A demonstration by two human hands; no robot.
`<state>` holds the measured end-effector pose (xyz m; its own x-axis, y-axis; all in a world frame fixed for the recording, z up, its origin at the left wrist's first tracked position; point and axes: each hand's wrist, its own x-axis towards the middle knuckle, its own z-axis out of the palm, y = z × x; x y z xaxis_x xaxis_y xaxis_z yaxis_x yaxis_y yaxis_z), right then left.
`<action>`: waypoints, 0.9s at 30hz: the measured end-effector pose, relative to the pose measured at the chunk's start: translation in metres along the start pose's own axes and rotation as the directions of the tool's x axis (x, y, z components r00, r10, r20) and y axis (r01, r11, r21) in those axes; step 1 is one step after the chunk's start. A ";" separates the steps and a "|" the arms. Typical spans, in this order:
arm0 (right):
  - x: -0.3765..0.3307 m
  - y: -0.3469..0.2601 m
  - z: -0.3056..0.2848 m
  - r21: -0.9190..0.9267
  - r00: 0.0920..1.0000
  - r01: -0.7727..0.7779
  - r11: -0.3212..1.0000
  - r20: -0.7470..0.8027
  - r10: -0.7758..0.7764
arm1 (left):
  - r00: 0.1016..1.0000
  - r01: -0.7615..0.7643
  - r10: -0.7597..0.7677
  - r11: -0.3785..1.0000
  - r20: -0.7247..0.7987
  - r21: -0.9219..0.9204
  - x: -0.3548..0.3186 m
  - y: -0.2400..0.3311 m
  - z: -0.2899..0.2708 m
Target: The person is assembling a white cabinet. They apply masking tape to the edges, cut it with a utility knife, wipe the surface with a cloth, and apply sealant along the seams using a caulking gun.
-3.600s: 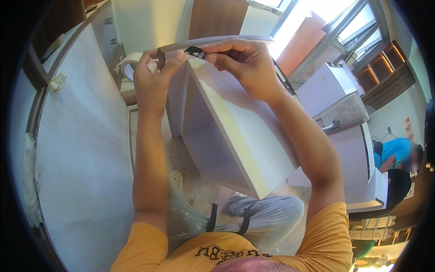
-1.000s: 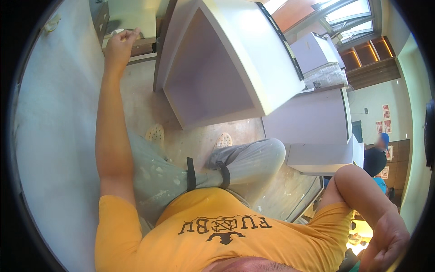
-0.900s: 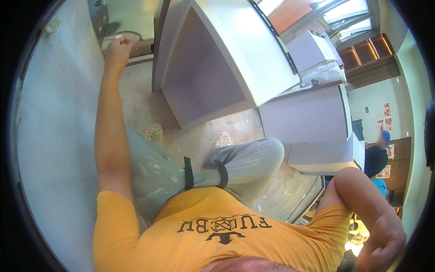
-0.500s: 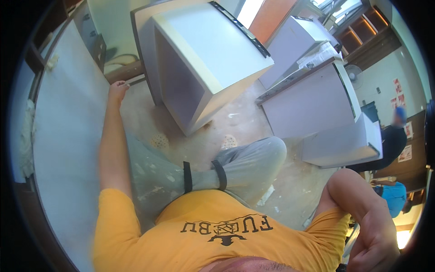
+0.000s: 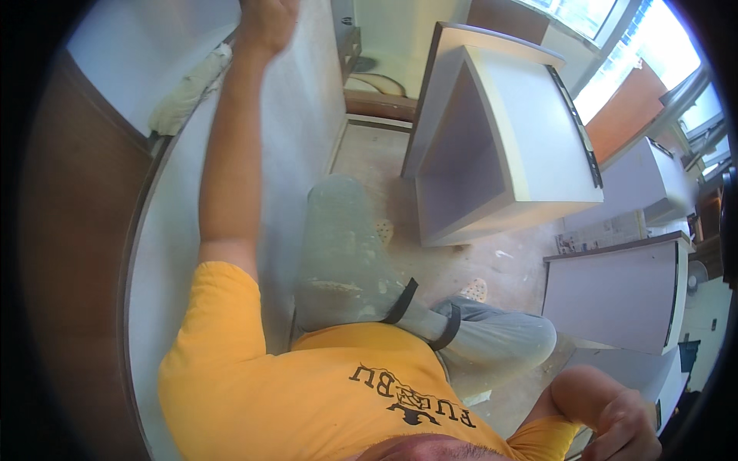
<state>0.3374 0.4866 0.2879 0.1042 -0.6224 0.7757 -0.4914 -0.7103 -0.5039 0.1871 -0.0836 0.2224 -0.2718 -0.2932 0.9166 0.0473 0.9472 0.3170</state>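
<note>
Left hand (image 5: 265, 21) flat against a grey wall panel (image 5: 254, 177), arm stretched overhead.
Right hand (image 5: 626, 422) hangs low, loosely curled, holding nothing; an open-fronted pale cabinet (image 5: 500, 146) stands on the dusty floor (image 5: 507, 265) nearby.

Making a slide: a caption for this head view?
Seated person's left hand rests on a pale grey panel beside an open grey box cabinet.
</note>
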 end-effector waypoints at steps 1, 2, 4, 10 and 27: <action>-0.008 0.002 0.000 0.093 1.000 0.005 0.996 -0.014 -0.004 | 0.990 -0.076 0.052 0.980 0.130 0.186 0.034 -0.016 -0.024; -0.016 0.005 -0.007 0.107 0.995 0.103 0.989 -0.029 -0.100 | 0.900 0.187 -0.313 0.907 0.303 0.378 0.059 -0.028 -0.038; -0.029 0.006 -0.016 -0.029 0.970 0.212 0.977 -0.118 -0.214 | 0.900 0.136 -0.309 0.871 0.309 0.473 0.087 -0.057 -0.060; -0.043 0.017 -0.039 -0.470 0.985 -0.172 0.865 -0.055 0.166 | 0.755 0.087 -0.564 0.591 0.334 0.802 0.089 -0.155 -0.081; -0.066 0.127 0.021 -0.012 0.652 -0.549 0.836 -0.632 0.419 | 0.555 0.317 0.520 0.589 0.649 -0.743 -0.147 0.289 -0.086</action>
<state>0.2858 0.4300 0.1649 -0.6843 -0.4961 0.5344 -0.4783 -0.2477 -0.8425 0.3234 0.2219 0.2006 -0.7504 0.4136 0.5156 0.6558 0.3691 0.6585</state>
